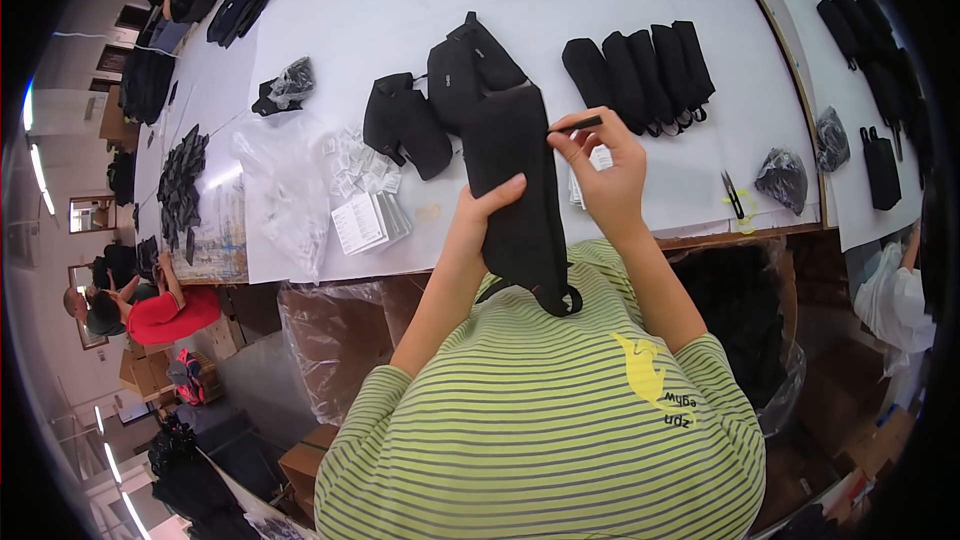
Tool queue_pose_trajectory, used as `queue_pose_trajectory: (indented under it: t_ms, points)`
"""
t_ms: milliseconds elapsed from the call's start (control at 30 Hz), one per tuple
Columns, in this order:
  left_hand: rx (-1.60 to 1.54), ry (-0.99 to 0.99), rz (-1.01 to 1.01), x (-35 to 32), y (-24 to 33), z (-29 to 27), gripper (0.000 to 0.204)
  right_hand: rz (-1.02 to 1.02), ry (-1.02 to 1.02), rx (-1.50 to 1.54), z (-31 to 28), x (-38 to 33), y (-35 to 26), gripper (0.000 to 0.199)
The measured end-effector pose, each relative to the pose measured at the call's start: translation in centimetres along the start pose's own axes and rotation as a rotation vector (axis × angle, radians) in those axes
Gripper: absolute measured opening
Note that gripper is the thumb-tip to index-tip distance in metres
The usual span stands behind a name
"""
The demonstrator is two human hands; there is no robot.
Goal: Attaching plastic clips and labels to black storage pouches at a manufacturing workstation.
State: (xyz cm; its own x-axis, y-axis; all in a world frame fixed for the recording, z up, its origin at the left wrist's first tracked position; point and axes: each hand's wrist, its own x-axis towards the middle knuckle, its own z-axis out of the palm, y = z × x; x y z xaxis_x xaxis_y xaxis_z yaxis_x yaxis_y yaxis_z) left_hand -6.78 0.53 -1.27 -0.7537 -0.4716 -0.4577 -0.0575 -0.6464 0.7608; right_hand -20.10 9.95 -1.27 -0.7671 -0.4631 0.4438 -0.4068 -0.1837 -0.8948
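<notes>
A long black fabric bag (512, 155) is held up in front of my chest, its small loop at the lower end. My left hand (483, 215) grips its left side, thumb lying on top and the other fingers hidden behind. At the bag's upper right edge, my right hand (607, 170) is closed in a pinch on a short black strip (580, 125). Whether that strip is joined to the bag I cannot tell. Beyond the held bag lie black bags (455, 80) and another folded one (405, 125). White paper labels (370, 222) lie in a stack left of my left hand.
Several black pouches (640, 80) lie in a row at the right. Black-handled snips (733, 196) and a plastic-wrapped bundle (781, 180) rest near the table's front edge. Clear plastic bags (285, 190) and black pieces (183, 180) are at the left. Co-workers (170, 312) are farther left.
</notes>
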Motion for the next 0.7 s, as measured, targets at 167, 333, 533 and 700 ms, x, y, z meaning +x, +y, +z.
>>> queue_pose_trajectory:
  t_ms: [167,333,533,700]
  points:
    - [-0.419,-0.023,-0.040,1.4,1.1,-2.6,0.025,0.093,-0.431,0.050,-1.1,-2.3,-3.7,0.009]
    - [-0.502,-0.083,0.011,1.4,2.0,-4.0,0.026,0.120,-0.578,0.088,-1.5,-3.2,-4.4,0.008]
    - [-0.185,-0.006,0.139,-0.9,0.7,-2.8,0.039,0.039,-0.515,0.058,-0.7,-2.5,-4.1,0.008]
    - [-0.568,-0.061,0.058,0.3,1.0,-5.9,0.033,0.081,-0.707,0.107,-0.5,-4.0,-4.7,0.011]
